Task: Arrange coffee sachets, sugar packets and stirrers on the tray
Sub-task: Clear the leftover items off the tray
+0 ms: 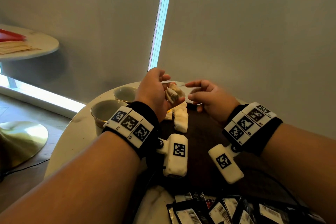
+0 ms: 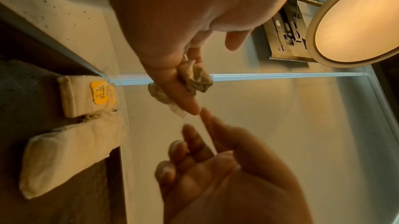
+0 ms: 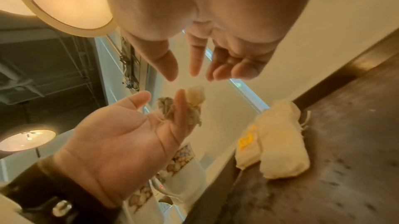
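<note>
Above the far end of the dark tray [image 1: 203, 138], my left hand [image 1: 171, 92] holds two crumpled tan sachets [image 1: 175, 94] between its fingers. The left wrist view shows them bunched against the fingers [image 2: 195, 77], and the sachets [image 3: 191, 106] also show in the right wrist view. My right hand [image 1: 191, 92] hovers just right of them with relaxed fingers [image 3: 194, 60] and nothing in it. Two cream cloth pouches [image 1: 181, 119] lie on the tray under the hands, one with a yellow label [image 2: 99, 93]. Black coffee sachets [image 1: 218, 209] lie heaped at the near edge.
Two grey cups [image 1: 107, 111] [image 1: 125, 93] stand on the round marble table [image 1: 76, 132] left of the tray. A second table at far left carries wooden stirrers [image 1: 16, 47] and a red item [image 1: 11, 35]. A blind-covered window is behind.
</note>
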